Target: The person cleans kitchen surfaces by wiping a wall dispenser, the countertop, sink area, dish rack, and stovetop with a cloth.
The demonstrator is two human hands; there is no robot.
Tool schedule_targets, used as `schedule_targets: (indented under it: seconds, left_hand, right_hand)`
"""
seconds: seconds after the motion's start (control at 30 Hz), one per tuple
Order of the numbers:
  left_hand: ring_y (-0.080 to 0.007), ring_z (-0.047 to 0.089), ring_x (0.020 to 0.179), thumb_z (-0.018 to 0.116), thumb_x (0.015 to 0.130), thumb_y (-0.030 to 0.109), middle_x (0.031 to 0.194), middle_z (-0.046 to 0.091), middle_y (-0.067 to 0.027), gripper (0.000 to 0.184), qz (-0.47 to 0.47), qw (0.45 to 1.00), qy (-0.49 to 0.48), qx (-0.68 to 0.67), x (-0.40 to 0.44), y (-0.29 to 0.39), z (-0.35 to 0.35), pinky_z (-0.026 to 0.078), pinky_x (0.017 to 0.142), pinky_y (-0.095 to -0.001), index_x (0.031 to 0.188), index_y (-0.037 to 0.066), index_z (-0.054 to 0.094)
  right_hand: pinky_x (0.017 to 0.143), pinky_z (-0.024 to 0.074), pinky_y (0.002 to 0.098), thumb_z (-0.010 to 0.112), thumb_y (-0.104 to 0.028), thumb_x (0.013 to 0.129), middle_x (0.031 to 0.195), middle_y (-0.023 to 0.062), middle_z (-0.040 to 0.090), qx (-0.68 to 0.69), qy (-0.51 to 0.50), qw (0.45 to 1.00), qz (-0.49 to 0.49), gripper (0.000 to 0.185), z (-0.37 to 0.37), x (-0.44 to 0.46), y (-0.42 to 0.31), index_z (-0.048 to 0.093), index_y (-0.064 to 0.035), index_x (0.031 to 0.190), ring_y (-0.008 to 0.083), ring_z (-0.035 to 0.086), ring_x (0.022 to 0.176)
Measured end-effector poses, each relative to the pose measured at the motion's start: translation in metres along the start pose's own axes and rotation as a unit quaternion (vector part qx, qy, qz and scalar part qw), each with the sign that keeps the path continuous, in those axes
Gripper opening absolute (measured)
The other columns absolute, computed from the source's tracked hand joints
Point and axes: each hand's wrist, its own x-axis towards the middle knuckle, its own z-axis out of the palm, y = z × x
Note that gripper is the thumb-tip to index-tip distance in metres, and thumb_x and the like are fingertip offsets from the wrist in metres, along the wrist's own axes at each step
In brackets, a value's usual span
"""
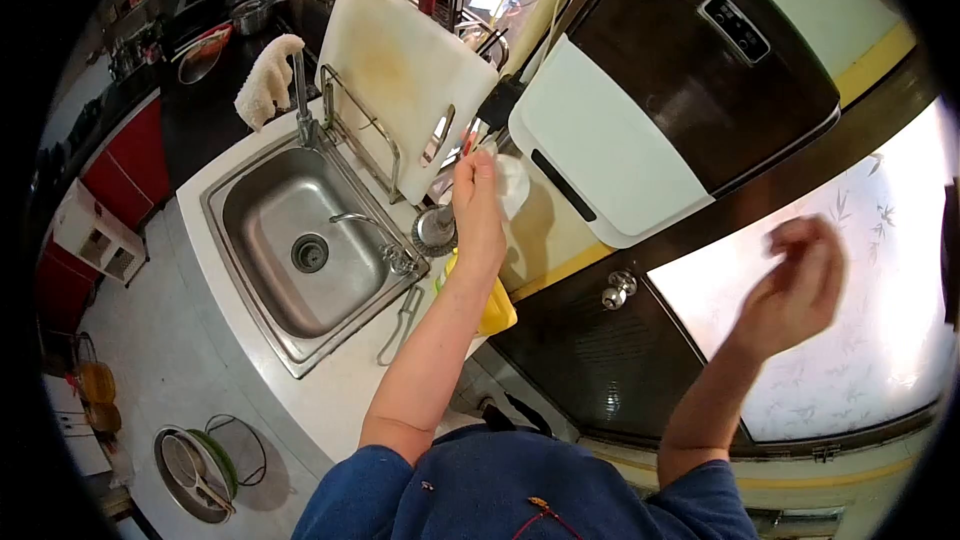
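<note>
The white round item (515,187) shows just beside the left hand (479,202), well apart from the blurred right hand (800,278); whether either grasps cannot be told.

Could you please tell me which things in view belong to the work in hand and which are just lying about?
Probably in use:
- white round item, beside the left hand; contact unclear

Apparently just lying about:
- white cutting board
- cloth by the tap
- yellow container
</note>
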Motion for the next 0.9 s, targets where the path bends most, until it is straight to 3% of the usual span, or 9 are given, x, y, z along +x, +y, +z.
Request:
schedule_targets:
  seconds: [0.13,0.23,0.3,0.37,0.43,0.5,0.57,0.73,0.9]
  left_hand:
    - [-0.0119,0.055,0.081,0.047,0.096,0.017,0.098,0.058,-0.0017,0.018,-0.103,0.976,0.009,-0.193,-0.011,0.02,0.02,0.044,0.072,-0.0245,0.108,0.008,0.055]
    - [-0.0113,0.055,0.082,0.047,0.091,0.007,0.098,0.059,-0.0016,0.019,-0.093,0.982,-0.127,-0.107,-0.025,0.005,0.023,0.044,0.073,-0.0235,0.108,0.006,0.056]
    - [-0.0123,0.056,0.082,0.047,0.086,-0.002,0.098,0.06,-0.0035,0.024,-0.156,0.98,-0.068,-0.099,-0.05,-0.001,0.045,0.045,0.071,-0.024,0.107,0.003,0.056]
    - [-0.0137,0.057,0.082,0.049,0.087,-0.003,0.098,0.061,-0.0055,0.021,-0.192,0.976,-0.101,0.0,-0.074,-0.023,0.048,0.046,0.07,-0.0249,0.106,0.0,0.057]
    - [-0.0157,0.058,0.082,0.05,0.088,-0.002,0.097,0.063,-0.0066,0.019,-0.284,0.936,-0.131,-0.164,-0.089,-0.019,0.056,0.047,0.07,-0.0257,0.105,0.0,0.059]
    - [-0.0144,0.059,0.085,0.052,0.09,0.001,0.1,0.064,-0.0074,0.019,-0.285,0.935,-0.117,-0.177,-0.076,-0.031,0.045,0.048,0.073,-0.0251,0.108,0.0,0.058]
    - [-0.0124,0.059,0.089,0.05,0.092,0.001,0.106,0.062,-0.0059,0.022,-0.237,0.964,-0.101,-0.073,-0.038,-0.043,0.026,0.049,0.077,-0.025,0.113,0.0,0.056]
    - [-0.013,0.058,0.099,0.046,0.094,0.005,0.112,0.06,-0.005,0.024,-0.089,0.981,-0.054,-0.161,0.016,0.022,0.033,0.05,0.08,-0.028,0.116,0.004,0.054]
    - [-0.0144,0.057,0.104,0.045,0.095,0.009,0.115,0.059,-0.0048,0.027,-0.142,0.953,-0.107,-0.243,0.0,0.02,0.044,0.051,0.087,-0.0299,0.12,0.003,0.053]
  right_hand:
    - [0.077,0.055,0.0316,0.041,-0.003,0.096,0.092,0.0189,0.066,-0.136,0.063,0.98,-0.133,0.024,-0.004,0.072,0.001,0.06,0.0085,0.107,0.023,0.066,0.084]
    - [0.086,0.0543,0.0335,0.045,-0.006,0.096,0.099,0.0189,0.067,-0.127,0.027,0.966,-0.223,0.024,-0.001,0.126,0.017,0.061,0.0066,0.107,0.0247,0.066,0.092]
    - [0.09,0.0519,0.0358,0.048,-0.011,0.096,0.104,0.0159,0.067,-0.195,0.009,0.945,-0.263,0.024,0.013,0.145,0.015,0.063,0.0016,0.11,0.0255,0.065,0.097]
    - [0.092,0.0504,0.036,0.049,-0.015,0.096,0.105,0.0145,0.067,-0.174,-0.03,0.95,-0.256,0.025,0.028,0.165,0.018,0.063,-0.0013,0.111,0.0249,0.064,0.101]
    - [0.098,0.046,0.036,0.052,-0.026,0.095,0.11,0.0113,0.066,-0.145,-0.116,0.958,-0.22,0.028,0.042,0.187,0.027,0.064,-0.0079,0.113,0.0228,0.06,0.11]
    - [0.1,0.0444,0.0364,0.056,-0.03,0.092,0.113,0.0105,0.065,-0.083,-0.171,0.978,-0.084,0.032,0.057,0.185,0.036,0.065,-0.0088,0.114,0.0211,0.058,0.112]
    - [0.101,0.0429,0.0374,0.06,-0.033,0.089,0.116,0.0093,0.064,-0.185,-0.245,0.946,-0.103,0.035,0.063,0.178,0.04,0.065,-0.01,0.115,0.0218,0.057,0.114]
    - [0.101,0.0441,0.0344,0.061,-0.032,0.087,0.115,0.01,0.064,-0.121,-0.294,0.947,-0.038,0.036,0.072,0.172,0.03,0.066,-0.0091,0.114,0.0228,0.057,0.115]
    - [0.101,0.0447,0.034,0.06,-0.031,0.088,0.114,0.0134,0.064,-0.095,-0.31,0.945,-0.035,0.037,0.07,0.173,0.027,0.065,-0.0069,0.115,0.0226,0.058,0.114]
